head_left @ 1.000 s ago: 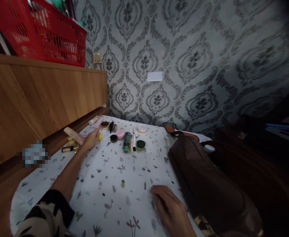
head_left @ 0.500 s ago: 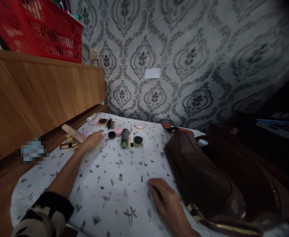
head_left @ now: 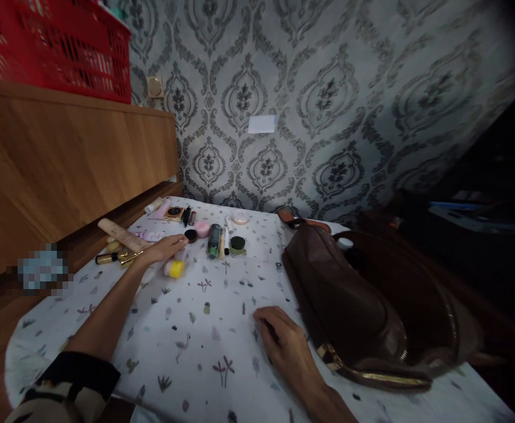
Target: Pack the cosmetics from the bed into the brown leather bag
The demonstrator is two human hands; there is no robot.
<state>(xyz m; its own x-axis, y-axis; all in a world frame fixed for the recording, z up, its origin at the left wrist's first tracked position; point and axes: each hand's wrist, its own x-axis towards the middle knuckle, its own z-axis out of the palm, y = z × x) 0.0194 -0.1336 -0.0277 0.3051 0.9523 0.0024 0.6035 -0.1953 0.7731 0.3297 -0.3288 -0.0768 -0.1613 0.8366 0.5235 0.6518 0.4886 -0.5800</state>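
My left hand [head_left: 165, 249] reaches over the cloth with fingers stretched out, its tips beside a small black round jar [head_left: 190, 235]. Just below it lies a small container with a yellow cap [head_left: 176, 269], apart from the fingers. A pink jar [head_left: 202, 229], a dark green bottle [head_left: 214, 241], slim tubes [head_left: 224, 242] and a dark green round tin [head_left: 238, 244] lie to its right. Behind the left wrist are a long beige tube [head_left: 123, 236] and gold-and-black cosmetics [head_left: 110, 258]. My right hand [head_left: 286, 343] rests on the cloth, fingers curled, nothing visible in them.
A brown leather bag [head_left: 340, 294] stands open on the right, a white cap [head_left: 344, 243] at its opening. Wooden drawers [head_left: 76, 153] with a red basket [head_left: 63, 53] on top border the left. More cosmetics [head_left: 173, 213] lie near the patterned wall [head_left: 243, 94].
The yellow-capped container now shows on the cloth below my left hand, which has shifted slightly towards the black jar. My right hand stays curled on the cloth. The view has shifted a little.
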